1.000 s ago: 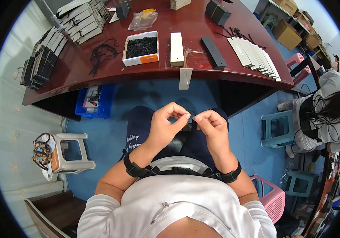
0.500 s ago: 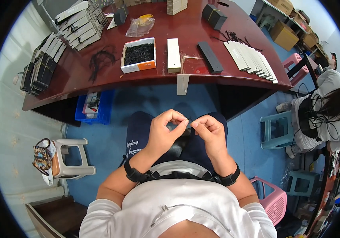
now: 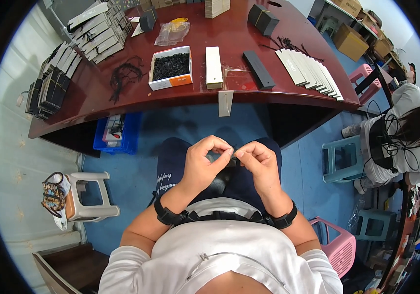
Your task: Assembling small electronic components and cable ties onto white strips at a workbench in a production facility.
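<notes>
Above my lap, my left hand [image 3: 205, 160] and my right hand [image 3: 260, 162] meet with thumb and forefinger pinched, fingertips almost touching. Something small and dark shows faintly between them, too small to make out. Beyond them, a pale card [image 3: 225, 104] with a thin cord hangs over the edge of the red-brown table [image 3: 195, 103]. An open orange-and-white box [image 3: 174, 83] on the table holds many small black pieces. Beside it lie a stack of long cream cards [image 3: 213, 66] and a dark grey stack [image 3: 258, 70], each with a hole near one end.
Black cords [image 3: 124, 77] lie left of the box. Fanned cream cards [image 3: 307, 72] with dark cords rest at the right; banded bundles [image 3: 53, 88] pile at the left. A blue crate [image 3: 130, 139] sits under the table. Stools flank me, and another person [image 3: 396, 137] sits at the right.
</notes>
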Available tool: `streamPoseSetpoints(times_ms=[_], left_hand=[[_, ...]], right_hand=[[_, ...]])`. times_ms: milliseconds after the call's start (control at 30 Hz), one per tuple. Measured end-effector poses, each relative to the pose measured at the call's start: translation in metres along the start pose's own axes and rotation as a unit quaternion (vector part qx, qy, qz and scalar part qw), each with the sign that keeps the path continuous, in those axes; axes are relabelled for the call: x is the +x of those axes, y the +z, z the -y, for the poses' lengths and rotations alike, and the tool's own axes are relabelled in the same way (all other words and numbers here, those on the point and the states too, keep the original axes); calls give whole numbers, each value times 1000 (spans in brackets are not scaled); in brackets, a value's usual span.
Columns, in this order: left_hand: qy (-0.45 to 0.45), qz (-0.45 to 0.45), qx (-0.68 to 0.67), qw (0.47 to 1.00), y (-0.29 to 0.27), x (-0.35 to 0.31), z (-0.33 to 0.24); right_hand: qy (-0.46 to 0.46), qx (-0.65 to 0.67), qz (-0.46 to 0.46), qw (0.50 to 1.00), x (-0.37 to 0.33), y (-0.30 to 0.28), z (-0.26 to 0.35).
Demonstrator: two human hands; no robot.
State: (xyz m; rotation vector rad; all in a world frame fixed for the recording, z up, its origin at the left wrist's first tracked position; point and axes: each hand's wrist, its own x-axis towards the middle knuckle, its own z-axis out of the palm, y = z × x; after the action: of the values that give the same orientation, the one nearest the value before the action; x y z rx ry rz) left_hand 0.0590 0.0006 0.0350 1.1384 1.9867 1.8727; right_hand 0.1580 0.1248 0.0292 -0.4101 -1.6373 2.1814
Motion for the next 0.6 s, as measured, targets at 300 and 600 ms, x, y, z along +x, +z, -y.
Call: streamPoseSetpoints(times_ms=[300,600], left_hand=[[11,5,31,999,-1,-1,-5],[-7,22,51,998,-1,-2,-9]], right_hand=[[-13,-5,-3,1000,2,-1,-3],[-49,-116,-6,992,-1,-5,-2]])
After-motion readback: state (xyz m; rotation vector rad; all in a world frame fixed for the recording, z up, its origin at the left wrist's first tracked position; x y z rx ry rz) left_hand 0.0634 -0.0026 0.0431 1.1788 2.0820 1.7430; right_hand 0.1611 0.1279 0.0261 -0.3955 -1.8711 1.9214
